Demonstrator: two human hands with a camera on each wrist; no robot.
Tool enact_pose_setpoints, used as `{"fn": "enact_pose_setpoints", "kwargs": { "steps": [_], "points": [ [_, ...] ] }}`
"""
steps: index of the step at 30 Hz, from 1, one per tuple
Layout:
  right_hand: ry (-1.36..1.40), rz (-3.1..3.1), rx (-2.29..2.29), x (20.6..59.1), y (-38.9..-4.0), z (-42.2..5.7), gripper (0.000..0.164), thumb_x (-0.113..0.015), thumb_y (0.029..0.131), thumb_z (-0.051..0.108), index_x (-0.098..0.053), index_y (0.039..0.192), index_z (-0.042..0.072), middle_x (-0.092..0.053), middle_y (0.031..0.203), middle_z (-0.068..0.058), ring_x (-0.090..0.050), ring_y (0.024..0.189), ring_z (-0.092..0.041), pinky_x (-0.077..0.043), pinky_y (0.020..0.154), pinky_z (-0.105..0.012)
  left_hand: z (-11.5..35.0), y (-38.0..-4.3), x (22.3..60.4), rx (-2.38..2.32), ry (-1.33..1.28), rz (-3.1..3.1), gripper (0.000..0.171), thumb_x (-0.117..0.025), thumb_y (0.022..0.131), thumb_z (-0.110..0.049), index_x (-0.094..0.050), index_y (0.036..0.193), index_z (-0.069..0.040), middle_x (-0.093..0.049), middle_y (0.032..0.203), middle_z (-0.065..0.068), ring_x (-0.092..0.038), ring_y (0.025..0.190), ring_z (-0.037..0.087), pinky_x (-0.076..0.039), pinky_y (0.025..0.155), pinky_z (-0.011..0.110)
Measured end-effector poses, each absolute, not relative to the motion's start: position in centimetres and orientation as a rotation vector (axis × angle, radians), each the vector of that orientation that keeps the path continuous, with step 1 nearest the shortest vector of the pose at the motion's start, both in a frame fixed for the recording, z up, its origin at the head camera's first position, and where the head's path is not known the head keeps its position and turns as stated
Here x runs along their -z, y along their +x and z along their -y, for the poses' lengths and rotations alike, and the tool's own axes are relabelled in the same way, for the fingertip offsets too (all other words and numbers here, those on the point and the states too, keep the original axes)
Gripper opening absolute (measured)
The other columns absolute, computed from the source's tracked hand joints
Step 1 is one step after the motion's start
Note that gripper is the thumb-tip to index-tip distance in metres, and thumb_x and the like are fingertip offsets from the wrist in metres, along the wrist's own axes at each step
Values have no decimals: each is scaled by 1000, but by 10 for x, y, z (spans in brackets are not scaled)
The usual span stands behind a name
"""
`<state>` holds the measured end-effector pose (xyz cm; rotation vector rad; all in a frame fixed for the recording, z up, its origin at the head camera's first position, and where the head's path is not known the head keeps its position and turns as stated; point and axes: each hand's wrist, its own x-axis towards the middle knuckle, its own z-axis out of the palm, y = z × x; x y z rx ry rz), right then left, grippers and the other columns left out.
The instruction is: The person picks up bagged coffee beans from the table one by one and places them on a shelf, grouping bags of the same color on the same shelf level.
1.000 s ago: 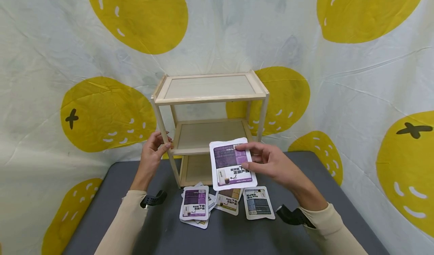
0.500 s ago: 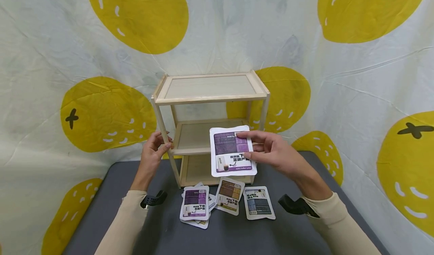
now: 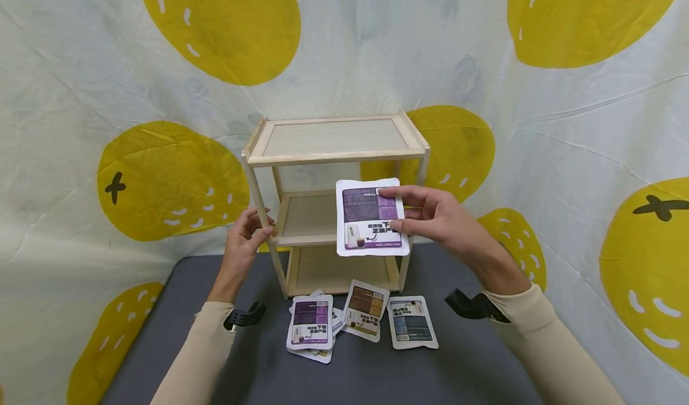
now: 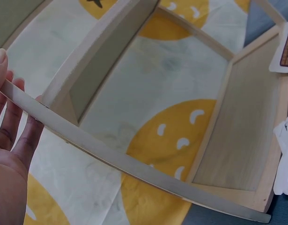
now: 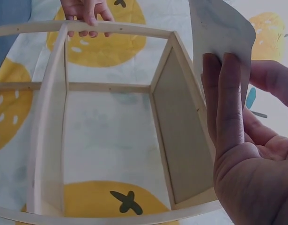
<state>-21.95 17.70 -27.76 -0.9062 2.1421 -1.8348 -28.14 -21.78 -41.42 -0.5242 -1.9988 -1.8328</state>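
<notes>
Raised the purple packet (image 3: pixel 370 216) with the right grip (image 3: pixel 438 216), pinching its right edge, from low over the worktop (image 3: pixel 350 378) to a place in the air before the middle tier (image 3: pixel 309 216) of the wooden shelf (image 3: pixel 338 137), bringing the brown packet (image 3: pixel 366 310) below into fuller view. Read that, as a judgement, as a carry under way, with the packet off the worktop and not yet set down. Counted one packet in the right grip; then, on the worktop, one packet pile (image 3: pixel 321 356) with a second purple packet (image 3: pixel 310 323) on top, one brown packet meeting the pile's edge, and one dark blue packet (image 3: pixel 412 322) just beside to the right. Could not count the packets hidden in the pile. Farther off, kept the left grip (image 3: pixel 244 242) clasped round the front left upright (image 3: pixel 253 189), with no change there. Counted one shelf with three tiers and four uprights. Saw behind everything one pale patterned cloth (image 3: pixel 371 46) with seven large yellow fruit shapes (image 3: pixel 177 180).
</notes>
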Motion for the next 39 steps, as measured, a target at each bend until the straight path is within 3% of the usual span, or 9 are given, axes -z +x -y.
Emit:
{"fn": "enact_pose_setpoints", "kwargs": {
  "steps": [6,14,23,35,39],
  "points": [
    [-944,-2151,1830,270,-225,-178,53,-68,96,1,-51,146,2,-66,128,-18,-73,104,-31,-60,84,-40,219,-283,416,1836,-533,1999,37,-65,97,0,-57,132,-5,-60,110,26,-65,94,31,-58,85,25],
    [-941,-2217,1813,256,-232,-177,52,-69,95,2,-53,145,4,-65,128,-17,-73,104,-29,-60,85,-37,219,-283,416,1815,-541,2003,36,-66,97,-2,-58,131,-6,-63,106,14,-66,94,30,-58,84,25],
    [-961,-2245,1821,247,-237,-181,52,-67,95,0,-53,145,3,-57,134,-17,-72,104,-27,-61,84,-35,216,-283,417,1816,-536,2015,36,-66,97,-3,-56,132,-4,-62,108,20,-65,93,29,-56,85,25],
    [-926,-2334,1799,229,-241,-187,47,-68,96,4,-57,142,6,-62,131,-13,-73,101,-26,-60,84,-32,216,-284,417,1823,-544,2007,36,-67,97,-3,-57,131,-4,-62,109,24,-65,94,34,-57,86,26],
    [-944,-2312,1823,222,-246,-190,47,-68,96,2,-59,141,6,-65,130,-10,-73,100,-25,-61,82,-31,216,-284,416,1830,-547,2011,36,-66,97,-1,-56,132,-3,-62,108,20,-65,93,32,-56,86,26]
  ]
}}
